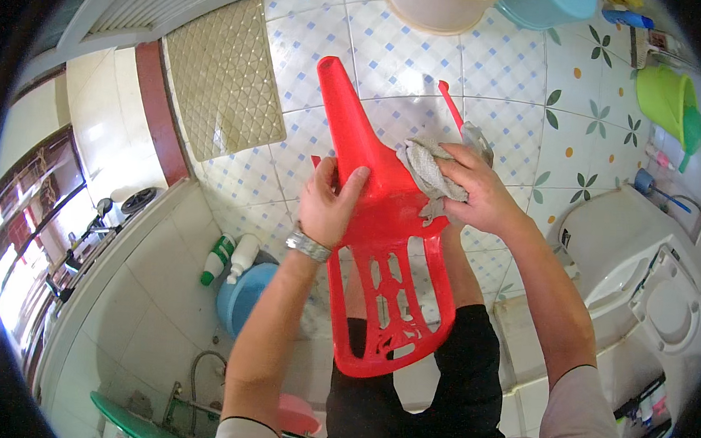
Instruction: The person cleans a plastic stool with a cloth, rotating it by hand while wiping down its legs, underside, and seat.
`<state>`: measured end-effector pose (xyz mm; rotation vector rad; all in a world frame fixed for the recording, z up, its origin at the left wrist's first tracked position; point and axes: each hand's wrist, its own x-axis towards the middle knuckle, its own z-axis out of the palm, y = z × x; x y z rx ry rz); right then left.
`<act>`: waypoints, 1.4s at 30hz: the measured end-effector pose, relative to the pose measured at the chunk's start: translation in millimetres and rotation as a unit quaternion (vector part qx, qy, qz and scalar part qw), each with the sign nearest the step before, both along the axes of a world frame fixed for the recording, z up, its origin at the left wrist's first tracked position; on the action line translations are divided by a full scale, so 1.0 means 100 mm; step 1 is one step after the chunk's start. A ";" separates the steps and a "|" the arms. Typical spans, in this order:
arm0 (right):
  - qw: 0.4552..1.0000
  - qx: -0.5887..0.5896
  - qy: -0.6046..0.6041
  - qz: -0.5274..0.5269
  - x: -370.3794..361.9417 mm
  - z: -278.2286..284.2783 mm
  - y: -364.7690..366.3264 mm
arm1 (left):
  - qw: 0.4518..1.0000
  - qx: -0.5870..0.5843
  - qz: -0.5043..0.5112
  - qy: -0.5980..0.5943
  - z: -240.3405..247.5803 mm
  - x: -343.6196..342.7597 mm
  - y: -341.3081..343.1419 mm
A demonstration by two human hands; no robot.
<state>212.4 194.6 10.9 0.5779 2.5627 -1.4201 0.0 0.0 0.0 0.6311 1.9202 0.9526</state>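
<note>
A red plastic chair (371, 212) is tipped over in front of my legs. Its slatted backrest points toward me, and one tapered leg sticks up and away. My left hand (327, 206), with a metal-banded watch (308, 243) on the wrist, grips the chair's left side near the base of that leg. In my right hand (483, 186) is a bunched grey cloth (426, 169), pressed against the right side of the chair by the seat. Part of the cloth hangs over the edge, and another leg shows thinly beyond my right hand.
A quilted mat (227, 78) lies on the tiled floor at left. Beige (445, 10) and light-blue (548, 7) tubs stand at the far side. A green bottle (218, 258), a white bottle (244, 255) and a blue basin (243, 297) sit left. A toilet (669, 307) is at right.
</note>
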 end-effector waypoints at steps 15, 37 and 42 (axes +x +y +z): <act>0.984 0.142 0.025 -0.108 -0.51 0.33 -0.50 | 0.986 0.009 0.159 -0.045 -0.01 0.47 -0.01; 0.984 0.100 0.108 -0.097 -0.98 0.47 -0.44 | 0.956 0.075 0.279 -0.056 0.52 0.45 -0.21; 0.973 0.168 0.153 -0.035 -1.29 0.21 -0.52 | 0.942 0.070 0.326 -0.027 -0.07 0.43 -0.32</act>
